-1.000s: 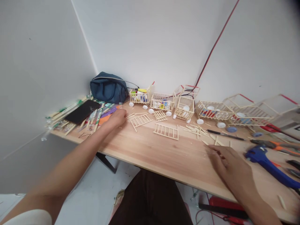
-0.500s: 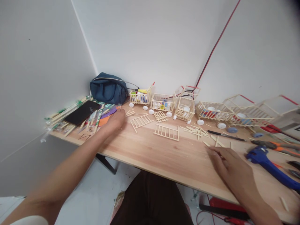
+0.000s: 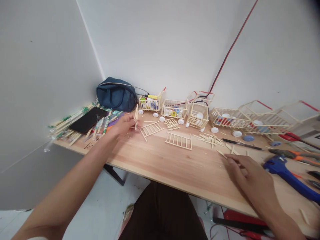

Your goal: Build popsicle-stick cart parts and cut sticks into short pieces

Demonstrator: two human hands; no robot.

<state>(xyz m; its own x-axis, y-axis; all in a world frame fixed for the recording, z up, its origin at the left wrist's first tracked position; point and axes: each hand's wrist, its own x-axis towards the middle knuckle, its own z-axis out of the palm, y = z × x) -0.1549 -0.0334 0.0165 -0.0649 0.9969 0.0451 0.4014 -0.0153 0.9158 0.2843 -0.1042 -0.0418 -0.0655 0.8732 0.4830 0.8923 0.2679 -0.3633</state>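
My left hand (image 3: pixel 126 124) pinches a few short wooden sticks (image 3: pixel 136 116), held upright just above the table left of the ladder-like stick frames. My right hand (image 3: pixel 246 170) has thumb and fingertips closed on one short stick piece (image 3: pixel 221 154), low over the tabletop. Between my hands lie a ladder-like stick frame (image 3: pixel 178 140), another slanted stick frame (image 3: pixel 151 130) and a small stick grid (image 3: pixel 171 124). Beyond my right hand is a heap of loose cut sticks (image 3: pixel 211 140).
Several miniature stick carts (image 3: pixel 197 116) with white wheels line the wall. A blue pouch (image 3: pixel 116 94), black phone (image 3: pixel 88 120) and bagged sticks (image 3: pixel 72 116) occupy the left end. Right are a blue glue gun (image 3: pixel 287 173), orange-handled pliers (image 3: pixel 297 156) and a black pen (image 3: pixel 241 144).
My left hand has risen slightly and moved right from the table, now with sticks upright in its fingers. My right hand has lifted a little with its stick piece.
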